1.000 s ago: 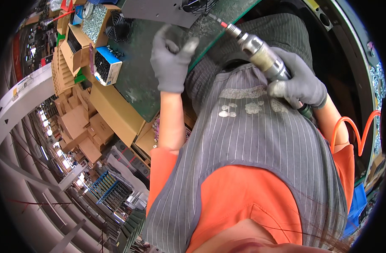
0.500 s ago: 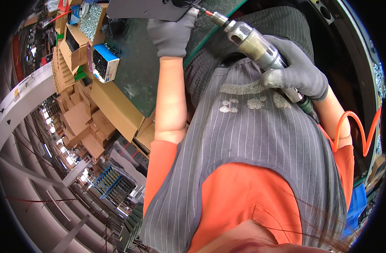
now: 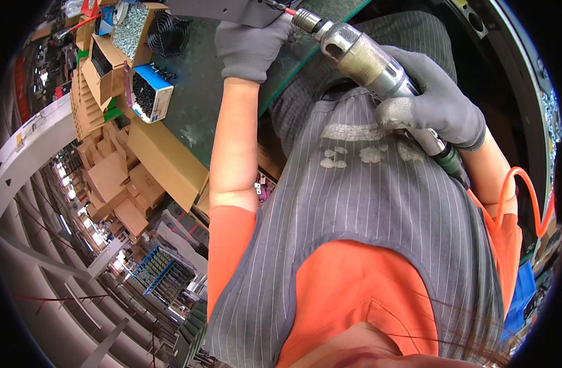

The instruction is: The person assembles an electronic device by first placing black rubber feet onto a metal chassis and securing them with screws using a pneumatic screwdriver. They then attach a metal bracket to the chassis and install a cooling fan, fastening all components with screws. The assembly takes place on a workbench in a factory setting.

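The metal power screwdriver point(image 3: 379, 67) was gripped by the gloved right hand point(image 3: 437, 104); the left hand point(image 3: 251, 46), moved up from earlier, was pressed against the grey panel point(image 3: 232, 9), its grip indiscernible.

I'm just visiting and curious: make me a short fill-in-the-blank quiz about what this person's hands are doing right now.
1. Both hands wear gloves of the colour ____.
2. The right hand grips a metal power screwdriver, whose tip is coloured ____.
3. The left hand rests on a grey panel at the ____ edge of the picture.
4. The coiled hose near the right arm is coloured ____.

Missing words: grey; red; top; orange
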A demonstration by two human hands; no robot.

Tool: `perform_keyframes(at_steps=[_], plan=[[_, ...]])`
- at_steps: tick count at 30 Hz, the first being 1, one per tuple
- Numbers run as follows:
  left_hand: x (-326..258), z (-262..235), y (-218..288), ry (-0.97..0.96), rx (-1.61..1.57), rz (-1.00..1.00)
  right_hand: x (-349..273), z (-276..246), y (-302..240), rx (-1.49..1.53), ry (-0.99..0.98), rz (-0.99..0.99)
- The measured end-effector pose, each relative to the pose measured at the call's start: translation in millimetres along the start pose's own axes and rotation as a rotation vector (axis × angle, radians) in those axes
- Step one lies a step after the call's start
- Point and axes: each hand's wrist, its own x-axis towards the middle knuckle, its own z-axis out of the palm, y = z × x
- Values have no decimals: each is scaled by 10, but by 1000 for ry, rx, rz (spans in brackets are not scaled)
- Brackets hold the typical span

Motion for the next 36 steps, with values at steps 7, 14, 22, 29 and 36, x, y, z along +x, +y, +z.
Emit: perform_keyframes(at_steps=[7, 14, 22, 29, 36], plan=[[13, 89, -226, 181, 165, 91, 87, 104, -247, 25, -17, 110], [-65, -301, -61, -211, -682, -204, -19, 38, -356, 109, -49, 241], [-389, -477, -668, -155, -1935, -812, -31, -117, 116, -271, -121, 126], [-474, -434, -367, -14, -1702, -746, 174, -11, 99, -294, -214, 140], [-582, -371, -308, 10, -1722, -637, 255, 58, 30, -192, -213, 98]])
